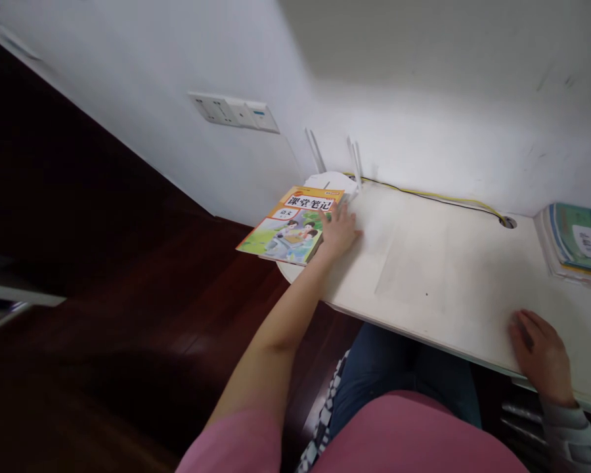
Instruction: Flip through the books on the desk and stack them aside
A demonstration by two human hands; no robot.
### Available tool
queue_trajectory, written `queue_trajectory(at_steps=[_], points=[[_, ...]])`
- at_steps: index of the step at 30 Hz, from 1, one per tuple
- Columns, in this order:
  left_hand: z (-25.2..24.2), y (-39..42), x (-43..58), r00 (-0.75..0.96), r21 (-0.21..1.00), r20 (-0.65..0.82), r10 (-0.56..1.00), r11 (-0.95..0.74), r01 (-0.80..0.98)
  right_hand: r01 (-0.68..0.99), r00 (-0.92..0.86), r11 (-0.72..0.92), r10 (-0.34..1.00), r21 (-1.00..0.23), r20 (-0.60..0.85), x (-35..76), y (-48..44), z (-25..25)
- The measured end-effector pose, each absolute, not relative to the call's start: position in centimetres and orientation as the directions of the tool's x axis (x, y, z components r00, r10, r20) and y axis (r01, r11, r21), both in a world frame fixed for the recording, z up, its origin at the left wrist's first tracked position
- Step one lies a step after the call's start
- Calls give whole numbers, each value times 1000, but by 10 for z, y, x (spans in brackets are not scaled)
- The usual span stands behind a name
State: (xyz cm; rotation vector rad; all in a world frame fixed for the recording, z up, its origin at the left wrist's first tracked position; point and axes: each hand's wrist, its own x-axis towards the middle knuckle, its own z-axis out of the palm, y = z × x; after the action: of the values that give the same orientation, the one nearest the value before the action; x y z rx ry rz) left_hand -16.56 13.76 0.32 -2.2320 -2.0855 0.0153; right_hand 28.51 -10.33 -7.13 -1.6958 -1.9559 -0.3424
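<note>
White plaster walls are meeting in a corner behind a pale, white-topped desk (pixel 448 276), and dark red-brown floorboards (pixel 128 295) are showing to the left of it. A person in a pink top (pixel 398 433) and blue jeans (pixel 389 374) is sitting at the desk's front edge.

Their left hand (pixel 339 231) is reaching out to the desk's rounded left end, lying palm down with the fingers spread loosely. It is resting on the right-hand side of a thin paperback workbook with an orange, yellow and green illustrated cover (pixel 290 226) rather than closing round it. The workbook is lying flat and face up at that left end, its far corner jutting out past the desk's edge over the floor.

Just behind the workbook, at the back left corner, a white router with upright antennas (pixel 325 180) is standing against the wall. A yellow-and-black cable (pixel 438 197) is running along the back edge to a round cable hole (pixel 507 223).

The right hand (pixel 542 355), with a grey cuff at the wrist, is resting on the front edge towards the right, fingers gently curled and holding nothing. A stack of green-covered books (pixel 576 246) is lying at the right edge, well apart from the workbook, and a white socket plate (pixel 234 112) is sitting on the left wall.
</note>
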Motion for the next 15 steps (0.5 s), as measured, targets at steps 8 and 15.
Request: queue_trajectory(at_steps=[8, 15], points=[[36, 141, -162, -15, -36, 143, 990, 21, 999, 969, -77, 191, 839, -159, 539, 283, -105, -69], [27, 83, -210, -290, -77, -95, 952, 284, 956, 966, -75, 192, 850, -174, 521, 285, -104, -68]])
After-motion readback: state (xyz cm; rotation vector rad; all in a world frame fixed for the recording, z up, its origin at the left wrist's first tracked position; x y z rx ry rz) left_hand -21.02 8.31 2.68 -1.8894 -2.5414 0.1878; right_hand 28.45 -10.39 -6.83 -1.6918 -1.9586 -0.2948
